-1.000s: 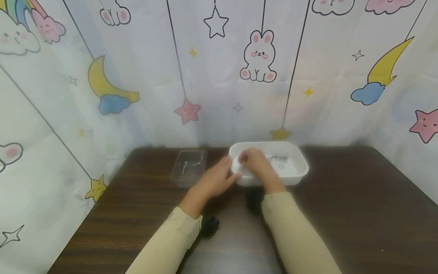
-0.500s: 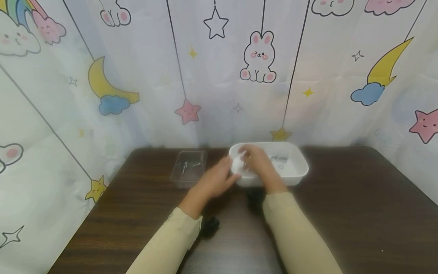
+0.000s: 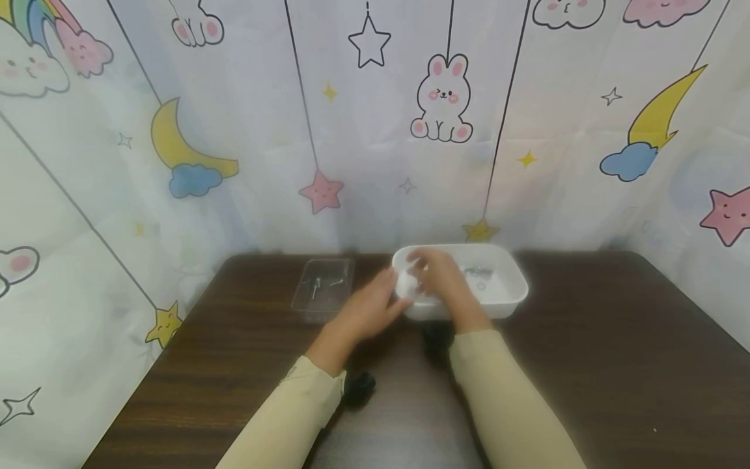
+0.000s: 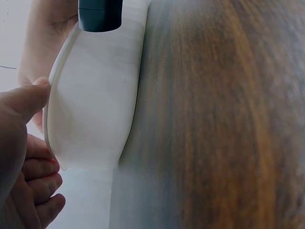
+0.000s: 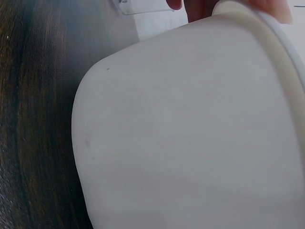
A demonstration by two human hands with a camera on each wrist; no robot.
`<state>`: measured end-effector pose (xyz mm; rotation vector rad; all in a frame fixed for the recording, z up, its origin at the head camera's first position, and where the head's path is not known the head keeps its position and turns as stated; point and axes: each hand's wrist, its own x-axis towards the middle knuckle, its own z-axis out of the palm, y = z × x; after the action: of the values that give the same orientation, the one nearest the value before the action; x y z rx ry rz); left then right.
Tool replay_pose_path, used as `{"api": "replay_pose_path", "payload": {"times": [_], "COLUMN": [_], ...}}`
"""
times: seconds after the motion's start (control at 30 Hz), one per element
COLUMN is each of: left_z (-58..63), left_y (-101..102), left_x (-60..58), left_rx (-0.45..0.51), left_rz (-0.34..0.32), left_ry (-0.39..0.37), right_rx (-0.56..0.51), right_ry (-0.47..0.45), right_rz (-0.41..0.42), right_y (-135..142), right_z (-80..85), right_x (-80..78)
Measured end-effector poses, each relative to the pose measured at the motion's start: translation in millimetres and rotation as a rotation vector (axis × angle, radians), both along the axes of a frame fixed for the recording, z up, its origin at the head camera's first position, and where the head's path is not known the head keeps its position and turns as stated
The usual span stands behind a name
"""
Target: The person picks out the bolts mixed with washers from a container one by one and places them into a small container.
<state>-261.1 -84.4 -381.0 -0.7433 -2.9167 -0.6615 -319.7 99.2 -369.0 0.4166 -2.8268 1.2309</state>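
A white plastic tub stands toward the table's back edge. My left hand grips its left corner; in the left wrist view the thumb lies at the rim and the fingers curl beside the end wall. Inside the tub's left end is my right hand, its fingers bent and a little apart. I cannot tell whether they hold anything, as the fingertips are blurred. Small metal pieces and a small ring lie on the tub's floor, right of that hand. The tub's outer wall hides most of the right hand in the right wrist view.
Left of the tub sits a shallow clear plastic box with a few small screw-like metal parts. Black wrist cameras hang under both sleeves, the left camera low over the dark wooden table. Behind is a printed curtain.
The right hand's fingers, bunched together a second ago, have spread somewhat inside the tub, and the hand has shifted slightly. The left hand stays at the corner.
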Motion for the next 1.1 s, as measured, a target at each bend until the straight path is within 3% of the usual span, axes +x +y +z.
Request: {"api": "replay_pose_path", "payload": {"times": [0.6,1.1], "left_z": [0.2,0.8], "left_y": [-0.4,-0.4], "left_x": [0.2,0.1], "left_rx": [0.006,0.009], "left_rz": [-0.001,-0.005], "left_ry": [-0.007,-0.005], "right_rx": [0.047,0.038], "right_ry": [0.075,0.048], "right_rz": [0.023,0.017], "right_y": [1.4,0.5], "right_z": [-0.3,0.3], "right_x": [-0.1,1.2]}}
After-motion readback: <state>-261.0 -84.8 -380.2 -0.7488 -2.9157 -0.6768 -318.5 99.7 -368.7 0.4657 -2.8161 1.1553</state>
